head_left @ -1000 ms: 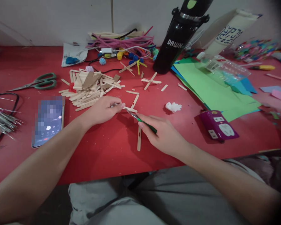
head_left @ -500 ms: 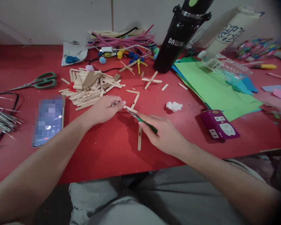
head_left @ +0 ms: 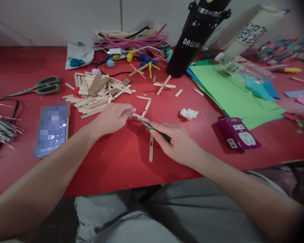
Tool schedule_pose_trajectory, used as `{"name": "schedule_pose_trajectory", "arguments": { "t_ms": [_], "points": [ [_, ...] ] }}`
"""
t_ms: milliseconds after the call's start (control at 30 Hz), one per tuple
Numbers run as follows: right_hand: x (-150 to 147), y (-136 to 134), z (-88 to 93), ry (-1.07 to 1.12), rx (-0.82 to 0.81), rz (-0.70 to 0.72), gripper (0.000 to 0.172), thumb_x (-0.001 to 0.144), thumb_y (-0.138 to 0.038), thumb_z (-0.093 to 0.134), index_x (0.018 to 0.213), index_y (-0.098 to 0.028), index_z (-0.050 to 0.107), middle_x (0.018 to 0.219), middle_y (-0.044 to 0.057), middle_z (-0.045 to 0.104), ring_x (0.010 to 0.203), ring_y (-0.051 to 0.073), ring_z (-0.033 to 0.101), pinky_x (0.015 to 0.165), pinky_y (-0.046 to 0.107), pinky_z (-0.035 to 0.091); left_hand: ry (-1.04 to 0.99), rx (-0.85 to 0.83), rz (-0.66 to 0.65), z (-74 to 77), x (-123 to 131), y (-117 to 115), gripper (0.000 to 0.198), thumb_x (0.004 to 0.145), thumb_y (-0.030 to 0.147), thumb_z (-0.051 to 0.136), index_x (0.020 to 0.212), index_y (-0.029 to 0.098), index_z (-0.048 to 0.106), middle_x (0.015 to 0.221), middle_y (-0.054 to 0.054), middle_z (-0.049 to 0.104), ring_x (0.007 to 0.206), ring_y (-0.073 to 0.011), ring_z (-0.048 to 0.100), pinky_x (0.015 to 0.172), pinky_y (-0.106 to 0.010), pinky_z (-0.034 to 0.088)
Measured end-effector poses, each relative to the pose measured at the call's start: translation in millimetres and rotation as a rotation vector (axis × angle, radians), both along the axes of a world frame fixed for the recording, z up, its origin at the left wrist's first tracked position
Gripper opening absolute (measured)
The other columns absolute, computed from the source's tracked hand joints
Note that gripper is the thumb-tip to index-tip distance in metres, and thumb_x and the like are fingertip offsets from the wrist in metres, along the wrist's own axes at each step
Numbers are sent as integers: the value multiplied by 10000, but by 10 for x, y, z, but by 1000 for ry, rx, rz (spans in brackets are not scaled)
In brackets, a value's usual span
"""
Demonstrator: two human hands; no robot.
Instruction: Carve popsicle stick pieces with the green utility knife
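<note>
My left hand (head_left: 112,117) pinches one end of a wooden craft stick (head_left: 137,115) between thumb and fingers, just above the table. In my right hand (head_left: 181,143) is a green-handled craft knife (head_left: 164,135), its blade lying against the stick near the free end. Just beyond the blade, a notched stick (head_left: 146,108) rests on the red table. Below my hands lies a slotted stick (head_left: 151,153), its upper end partly hidden. To the left of these, a heap of craft sticks (head_left: 91,108) reaches close to my left hand.
Green-handled scissors (head_left: 47,85) and a phone (head_left: 52,130) lie on the left. A black bottle (head_left: 187,47) stands at the back. Crossed sticks (head_left: 164,85), crumpled white tissue (head_left: 189,113), green paper (head_left: 233,89) and a purple socket box (head_left: 239,135) lie toward the right.
Both hands keep their grips, and the knife stays against the stick with barely any shift. My left fingers have curled slightly. A blurred, skin-toned shape now shows at the far right edge.
</note>
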State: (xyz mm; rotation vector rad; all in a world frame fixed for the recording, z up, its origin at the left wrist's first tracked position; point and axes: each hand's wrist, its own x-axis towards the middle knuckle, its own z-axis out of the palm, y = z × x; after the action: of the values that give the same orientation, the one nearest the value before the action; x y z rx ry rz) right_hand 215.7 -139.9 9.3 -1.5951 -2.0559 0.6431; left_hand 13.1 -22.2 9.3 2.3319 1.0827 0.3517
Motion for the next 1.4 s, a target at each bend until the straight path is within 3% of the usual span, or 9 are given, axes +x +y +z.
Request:
{"name": "schedule_pose_trajectory", "arguments": {
  "t_ms": [500,733,933,1400],
  "points": [
    [-19,29,187,-164,-30,10,375,967,-263,420,1297,-247,598,878,50,726,738,184,651,645,269,461,-44,-35,24,-8,33,-18,363,900,380,410,588,199,374,518,38,362,514,-112,332,560,-295,258],
    [-29,80,254,-295,-77,-17,332,957,-272,423,1187,-236,660,883,69,724,784,231,666,644,314,441,-49,-73,34,-14,57,-27,349,897,395,408,612,197,452,534,31,412,539,-120,359,572,-293,264],
    [-45,91,318,-338,-90,-16,318,956,-275,419,1128,-221,682,864,67,726,747,215,655,583,299,383,-51,-77,43,-16,61,-38,359,894,400,410,601,193,420,537,30,403,537,-113,351,564,-290,254],
    [-58,113,396,-366,-151,17,269,957,-251,386,972,-206,650,770,19,661,624,143,497,576,274,309,-50,-72,61,-64,53,-46,373,907,414,400,611,188,407,549,35,399,540,-105,348,557,-284,260]
  ]
}}
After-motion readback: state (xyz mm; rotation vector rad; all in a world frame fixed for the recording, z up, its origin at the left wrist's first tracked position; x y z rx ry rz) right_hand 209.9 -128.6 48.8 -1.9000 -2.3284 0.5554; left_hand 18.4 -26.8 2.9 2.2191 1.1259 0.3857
